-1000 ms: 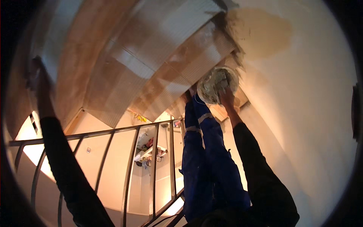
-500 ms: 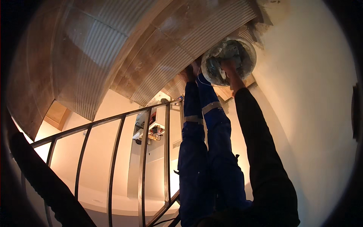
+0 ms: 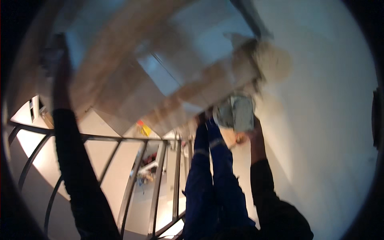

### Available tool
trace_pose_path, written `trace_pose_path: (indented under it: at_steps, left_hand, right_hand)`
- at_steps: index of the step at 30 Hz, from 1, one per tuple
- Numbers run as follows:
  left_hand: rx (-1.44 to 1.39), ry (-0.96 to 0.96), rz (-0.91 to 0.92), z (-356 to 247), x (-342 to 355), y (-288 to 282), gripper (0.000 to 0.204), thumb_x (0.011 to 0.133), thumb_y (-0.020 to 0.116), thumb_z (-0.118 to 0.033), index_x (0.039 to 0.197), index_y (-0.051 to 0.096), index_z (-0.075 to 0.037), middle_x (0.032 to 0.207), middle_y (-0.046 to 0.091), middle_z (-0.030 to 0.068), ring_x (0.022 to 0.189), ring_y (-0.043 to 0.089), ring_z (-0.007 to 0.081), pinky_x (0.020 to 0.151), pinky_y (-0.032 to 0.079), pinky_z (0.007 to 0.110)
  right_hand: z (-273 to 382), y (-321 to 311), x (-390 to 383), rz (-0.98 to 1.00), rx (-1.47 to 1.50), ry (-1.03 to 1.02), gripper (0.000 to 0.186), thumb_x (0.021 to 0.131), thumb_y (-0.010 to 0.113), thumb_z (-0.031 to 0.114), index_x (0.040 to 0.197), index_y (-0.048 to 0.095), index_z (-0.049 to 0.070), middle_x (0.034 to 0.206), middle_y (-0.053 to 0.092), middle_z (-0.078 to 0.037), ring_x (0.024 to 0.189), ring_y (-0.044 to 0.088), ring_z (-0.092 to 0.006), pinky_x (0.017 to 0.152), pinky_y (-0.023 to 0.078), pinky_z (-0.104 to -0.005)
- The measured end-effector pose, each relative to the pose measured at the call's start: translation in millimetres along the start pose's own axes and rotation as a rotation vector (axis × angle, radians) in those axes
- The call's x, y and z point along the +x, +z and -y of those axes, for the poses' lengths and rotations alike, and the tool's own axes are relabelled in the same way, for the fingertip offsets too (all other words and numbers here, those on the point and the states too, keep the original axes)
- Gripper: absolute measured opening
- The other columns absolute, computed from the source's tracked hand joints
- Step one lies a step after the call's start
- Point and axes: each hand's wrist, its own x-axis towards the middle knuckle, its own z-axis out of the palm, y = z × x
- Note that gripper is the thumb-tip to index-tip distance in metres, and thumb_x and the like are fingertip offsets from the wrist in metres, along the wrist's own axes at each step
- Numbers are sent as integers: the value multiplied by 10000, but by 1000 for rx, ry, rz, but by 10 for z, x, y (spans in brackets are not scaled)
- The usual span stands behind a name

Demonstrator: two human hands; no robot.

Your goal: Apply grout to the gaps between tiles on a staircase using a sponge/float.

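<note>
My right hand (image 3: 254, 129) holds a flat trowel (image 3: 242, 113) loaded with grey paste, over a round bucket (image 3: 222, 115) that is partly hidden behind it. At upper left, my left hand (image 3: 58, 54) is smeared by motion against the curved stair treads (image 3: 120, 88); its fingers and anything in them are unclear. Below the bucket, my legs in blue work trousers (image 3: 222, 180) stretch toward the treads.
A metal railing (image 3: 100, 137) with upright bars runs along the left, with a lit lower level behind it holding a white unit with assorted items (image 3: 149, 168) and a yellow object (image 3: 145, 129). A pale curved wall (image 3: 328, 120) rises on the right.
My right hand has raised the trowel from inside the bucket. My left arm has swung up from the lower left edge to the treads. The view has shifted and blurred.
</note>
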Motion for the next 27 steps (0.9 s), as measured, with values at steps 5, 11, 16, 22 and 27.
trace_pose_path:
  at_steps: [5,11,16,22,27]
  left_hand:
    - [-104,-52,-115,-590,596,-1586,1026,926,467,-835,1666,289,-147,1647,341,288,1511,339,505,1191,249,700]
    - [-133,-80,-73,-687,629,-1752,775,904,626,-591,1513,489,-132,1469,450,240,1400,374,446,1098,294,637]
    - [-70,-71,-48,-575,646,-1588,726,943,614,-596,1522,484,-177,1527,419,222,1447,343,415,1114,282,639]
    - [-76,-131,-4,-779,677,-1602,744,888,604,-566,1492,529,-138,1553,416,192,1453,344,407,1139,272,613]
    - [-28,-106,-43,-574,723,-1584,726,916,576,-593,1496,518,-159,1558,427,184,1446,361,399,1128,282,623]
  right_hand:
    - [454,3494,-358,423,-400,-327,596,959,778,160,1486,560,-12,1393,664,-117,1230,656,-202,1071,525,-362]
    - [990,5618,-90,120,-1274,-1181,466,917,782,140,1333,638,-12,1225,701,-184,1085,698,-307,955,551,-403]
    - [1147,6297,444,43,-1467,-1548,429,931,778,145,1313,643,5,1199,667,-231,1097,654,-413,949,530,-497]
    - [1319,6565,939,-192,-1720,-1632,450,967,752,211,1353,628,15,1227,659,-224,1168,622,-417,1005,492,-513]
    - [761,6652,607,120,-1721,-1487,475,973,721,183,1384,565,4,1188,642,-258,1134,593,-474,988,477,-583]
